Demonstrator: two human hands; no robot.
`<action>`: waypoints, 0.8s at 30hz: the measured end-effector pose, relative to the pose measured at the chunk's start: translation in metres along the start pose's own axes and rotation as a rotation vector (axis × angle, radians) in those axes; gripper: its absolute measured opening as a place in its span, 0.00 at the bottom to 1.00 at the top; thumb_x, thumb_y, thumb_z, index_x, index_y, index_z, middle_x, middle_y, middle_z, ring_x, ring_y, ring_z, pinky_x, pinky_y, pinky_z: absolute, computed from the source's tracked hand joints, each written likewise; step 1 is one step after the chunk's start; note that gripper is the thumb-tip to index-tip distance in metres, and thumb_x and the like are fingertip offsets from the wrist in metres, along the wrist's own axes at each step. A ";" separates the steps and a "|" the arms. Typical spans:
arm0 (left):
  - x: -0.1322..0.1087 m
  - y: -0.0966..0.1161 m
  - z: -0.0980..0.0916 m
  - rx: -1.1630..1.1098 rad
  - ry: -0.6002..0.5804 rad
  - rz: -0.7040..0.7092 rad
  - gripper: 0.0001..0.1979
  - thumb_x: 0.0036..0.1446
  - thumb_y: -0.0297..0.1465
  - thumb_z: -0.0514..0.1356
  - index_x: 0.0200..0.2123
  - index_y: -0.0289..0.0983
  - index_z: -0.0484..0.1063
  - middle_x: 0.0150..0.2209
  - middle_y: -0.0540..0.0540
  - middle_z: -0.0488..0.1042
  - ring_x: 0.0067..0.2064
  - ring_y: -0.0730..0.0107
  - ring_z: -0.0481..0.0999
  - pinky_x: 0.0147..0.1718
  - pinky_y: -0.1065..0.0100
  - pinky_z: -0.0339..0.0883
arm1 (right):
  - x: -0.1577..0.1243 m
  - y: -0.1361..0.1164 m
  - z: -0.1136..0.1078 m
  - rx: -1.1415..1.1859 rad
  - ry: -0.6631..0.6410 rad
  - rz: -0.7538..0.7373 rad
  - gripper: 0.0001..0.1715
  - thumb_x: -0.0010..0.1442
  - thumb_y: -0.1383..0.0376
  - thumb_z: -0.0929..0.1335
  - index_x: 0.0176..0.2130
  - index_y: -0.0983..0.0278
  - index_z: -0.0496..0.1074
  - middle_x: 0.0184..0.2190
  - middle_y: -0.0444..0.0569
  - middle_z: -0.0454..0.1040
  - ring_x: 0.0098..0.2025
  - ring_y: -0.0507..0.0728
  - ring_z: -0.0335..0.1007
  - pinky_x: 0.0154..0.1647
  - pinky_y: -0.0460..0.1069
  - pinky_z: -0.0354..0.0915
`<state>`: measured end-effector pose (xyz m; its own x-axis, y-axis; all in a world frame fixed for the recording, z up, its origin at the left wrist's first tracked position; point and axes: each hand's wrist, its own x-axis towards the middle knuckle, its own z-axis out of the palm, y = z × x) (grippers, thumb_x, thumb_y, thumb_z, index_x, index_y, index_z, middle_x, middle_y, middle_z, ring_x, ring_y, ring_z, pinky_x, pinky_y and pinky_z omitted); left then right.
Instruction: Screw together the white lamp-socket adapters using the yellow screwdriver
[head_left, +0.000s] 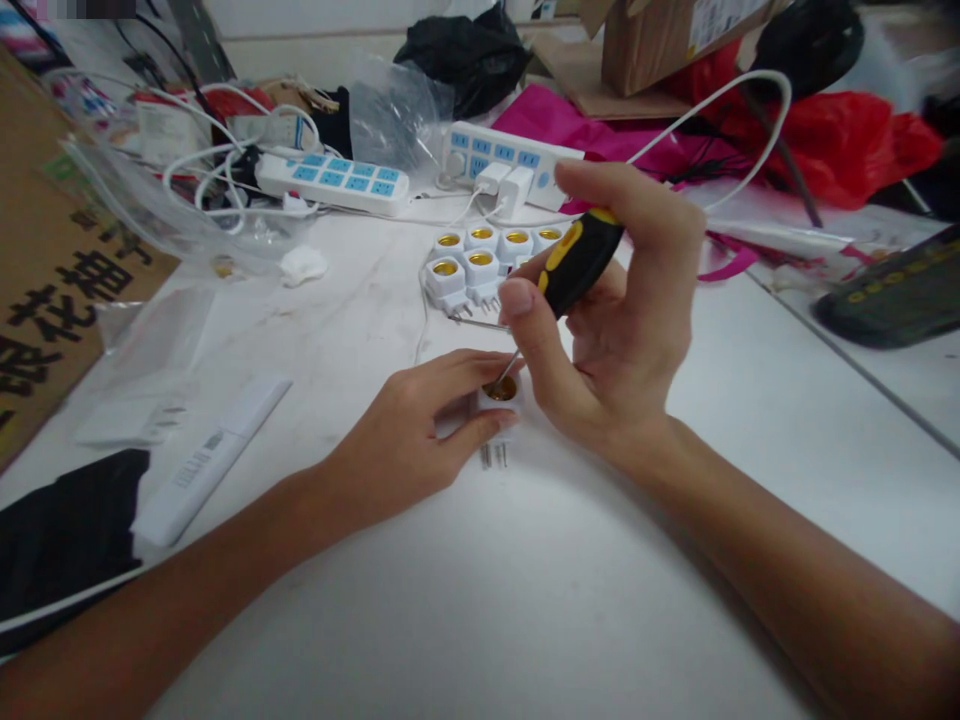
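Observation:
Between the thumb and fingers of my left hand (pixel 420 420) is a white lamp socket (pixel 510 408) with a brass-coloured threaded inside, held on the table. Metal plug pins stick out from its near side. My right hand (pixel 622 330) grips a black and yellow screwdriver (pixel 581 262), tilted, with its thin shaft reaching down into the socket's opening. The tip is inside, and I cannot make out what it touches. Just beyond my hands stand several similar lamp sockets (pixel 480 262) in rows, partly hidden by the right hand. Another thin metal shaft (pixel 478 321) lies in front of them.
Two power strips, one at the left (pixel 334 183) and one in the middle (pixel 551 160), lie at the back among white cables. A long white box (pixel 210 460) and a cardboard box (pixel 52 260) are at left. A dark device (pixel 892 290) is at right.

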<state>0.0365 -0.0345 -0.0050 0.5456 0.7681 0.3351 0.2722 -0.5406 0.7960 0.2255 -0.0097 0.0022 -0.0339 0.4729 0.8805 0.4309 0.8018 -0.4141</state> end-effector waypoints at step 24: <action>-0.002 -0.001 0.000 0.071 0.005 0.086 0.13 0.69 0.24 0.67 0.55 0.37 0.78 0.53 0.45 0.83 0.55 0.66 0.83 0.59 0.64 0.74 | 0.000 -0.012 -0.009 -0.137 0.042 0.013 0.27 0.72 0.61 0.73 0.67 0.47 0.72 0.67 0.48 0.74 0.62 0.66 0.79 0.44 0.54 0.85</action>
<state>0.0347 -0.0355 -0.0068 0.5656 0.7192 0.4035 0.2800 -0.6277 0.7264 0.2290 -0.0226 0.0089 0.0086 0.4649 0.8853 0.5499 0.7373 -0.3925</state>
